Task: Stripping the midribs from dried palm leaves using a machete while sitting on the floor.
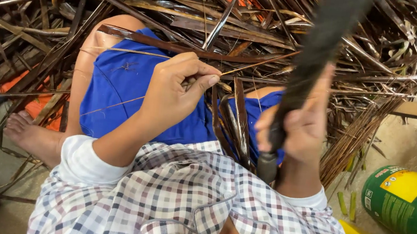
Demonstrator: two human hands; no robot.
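Stripping a thin leaf rib over my lap, blade in one hand, strip in the other.

Beyond both hands lies the big heap of dry brown palm fronds (pixel 220 14), spilling onto my blue shorts (pixel 122 91); to the right of my right hand a green can (pixel 410 205) lies on the floor. My right hand (pixel 299 124) is closed around a long dark tool (pixel 308 65), probably a knife, though it is blurred. My left hand (pixel 172 94) pinches the thin rib (pixel 256 64) between thumb and fingertips, the rib running up towards the tool. To do this well, I judge I should keep the rib taut and the blade angled away from my fingers.
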